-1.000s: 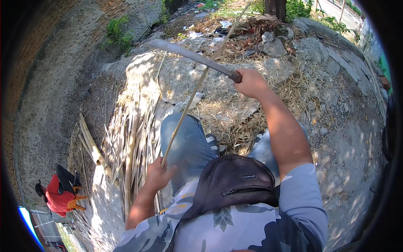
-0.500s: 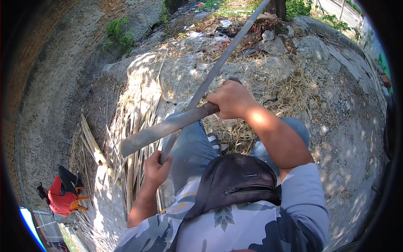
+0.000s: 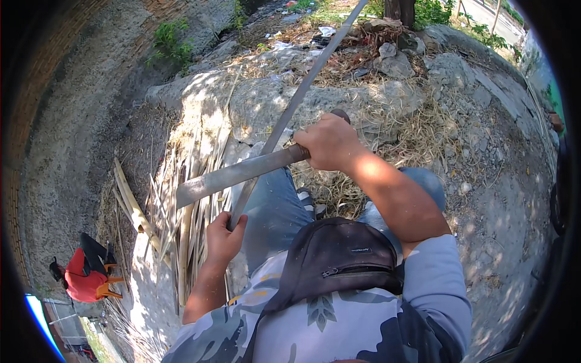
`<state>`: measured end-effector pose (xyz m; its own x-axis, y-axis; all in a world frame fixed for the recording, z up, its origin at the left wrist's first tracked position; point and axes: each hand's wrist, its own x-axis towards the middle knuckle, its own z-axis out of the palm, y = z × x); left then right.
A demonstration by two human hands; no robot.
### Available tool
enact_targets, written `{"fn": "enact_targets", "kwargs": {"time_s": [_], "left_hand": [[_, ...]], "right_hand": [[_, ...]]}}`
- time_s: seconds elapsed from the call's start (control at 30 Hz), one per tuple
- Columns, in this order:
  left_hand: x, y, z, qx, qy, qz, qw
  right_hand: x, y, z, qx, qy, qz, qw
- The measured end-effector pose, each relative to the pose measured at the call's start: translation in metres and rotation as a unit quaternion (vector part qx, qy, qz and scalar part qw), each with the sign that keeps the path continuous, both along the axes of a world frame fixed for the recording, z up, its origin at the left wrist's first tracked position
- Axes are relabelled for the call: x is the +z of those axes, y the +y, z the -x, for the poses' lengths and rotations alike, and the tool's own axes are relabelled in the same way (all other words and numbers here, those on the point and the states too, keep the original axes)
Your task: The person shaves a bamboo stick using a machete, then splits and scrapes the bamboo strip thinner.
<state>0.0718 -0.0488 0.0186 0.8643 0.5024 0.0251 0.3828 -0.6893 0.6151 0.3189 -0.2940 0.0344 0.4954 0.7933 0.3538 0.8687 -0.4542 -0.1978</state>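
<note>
A machete with a broad grey blade (image 3: 233, 175) is gripped by its handle in my right hand (image 3: 330, 143), in front of my knees. Its blade points left and lies across a long, flat greyish strip (image 3: 296, 104), apparently touching it. My left hand (image 3: 224, 237) is closed around the strip's near end, thumb along the side. From there the strip slants up and away to the right, past the top of the view. Whether it is bamboo or other wood I cannot tell. A dark sling bag (image 3: 339, 257) hangs across my front, above my jeans.
Long pale split strips (image 3: 200, 212) lie in a heap on the ground to the left, with a thicker pale stalk (image 3: 132, 202) beside them. A person in red (image 3: 85, 277) sits on an orange chair (image 3: 110, 289) at far left. Ahead are rocks (image 3: 394, 63), dry shavings (image 3: 417, 130) and a trunk (image 3: 400, 12).
The machete's tip has risen slightly, and its handle has shifted a little to the right. The strip's far end has swung slightly left. Both hands keep their hold.
</note>
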Motion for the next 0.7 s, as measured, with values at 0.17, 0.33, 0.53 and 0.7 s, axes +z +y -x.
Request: {"fn": "enact_targets", "kwargs": {"time_s": [0.17,0.33,0.53,0.7], "left_hand": [[-0.002,0.016,0.015,-0.032,0.019,0.009,0.999],[-0.003,0.015,0.030,-0.046,0.033,-0.020,0.998],[-0.009,0.007,0.012,-0.029,0.020,0.044,0.998],[-0.009,0.007,0.009,-0.032,0.001,0.063,0.997]], "right_hand": [[0.001,-0.036,-0.040,-0.177,0.129,-0.040,0.975],[-0.027,-0.068,-0.082,-0.349,0.309,-0.174,0.867],[-0.016,-0.036,-0.039,-0.168,0.160,-0.133,0.964],[0.000,-0.008,-0.004,-0.021,0.066,0.006,0.998]]}}
